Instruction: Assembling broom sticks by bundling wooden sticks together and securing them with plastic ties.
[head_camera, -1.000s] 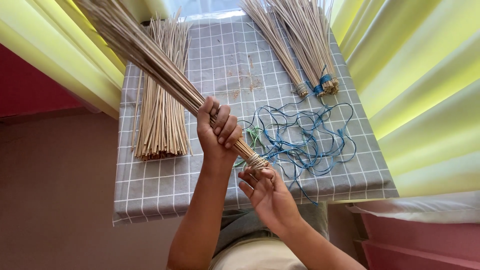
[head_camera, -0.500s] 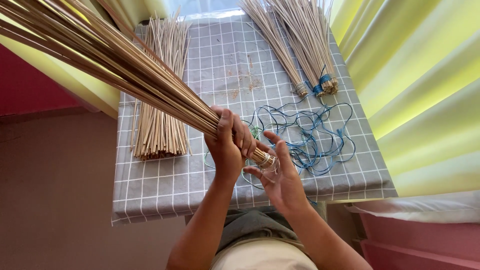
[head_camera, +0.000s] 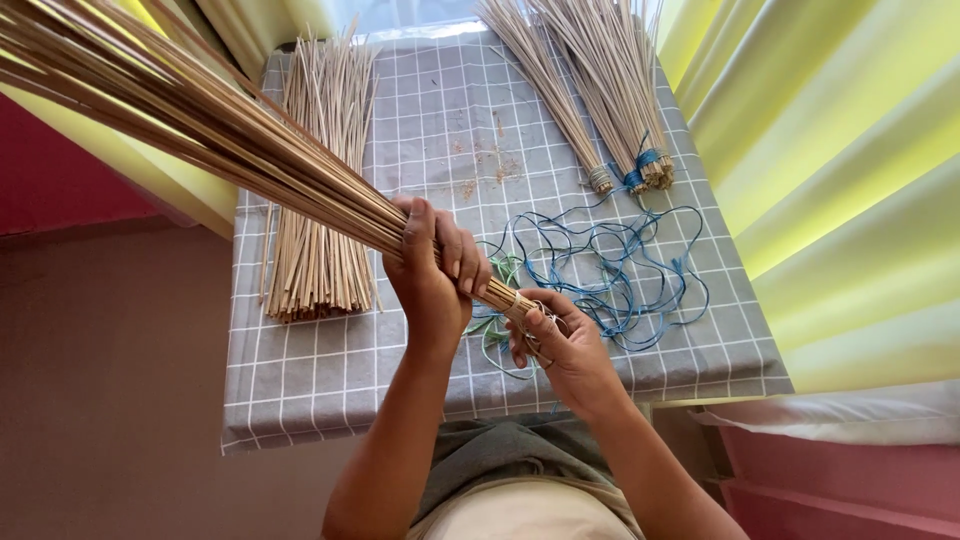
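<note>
Item: bundle of thin straw-coloured sticks (head_camera: 200, 130), held over a table (head_camera: 300, 390) covered in grey checked cloth.

Left hand (head_camera: 435, 265) — wrapped tight around the bundle a little above its cut end; the sticks fan up and away to the left, out of view.

Right hand (head_camera: 555, 345) — at the very butt of the bundle, fingertips pinched on a thin cord that appears wound around the end; the exact hold on the cord is partly hidden by the fingers.

On the table: a loose pile of sticks (head_camera: 315, 200) lying flat to the left; two tied bundles (head_camera: 600, 100) at the far right, one bound in blue; a tangle of blue and green cord (head_camera: 610, 265) just beside the right hand.

Handling note — the binding looks best served by keeping the left hand's squeeze constant so the sticks stay packed, with each turn of cord laid snug against the last and pulled taut before the next. A slack grip would likely let inner sticks slide out of the butt. Keeping the working length clear of the tangle should avoid snags.
</note>
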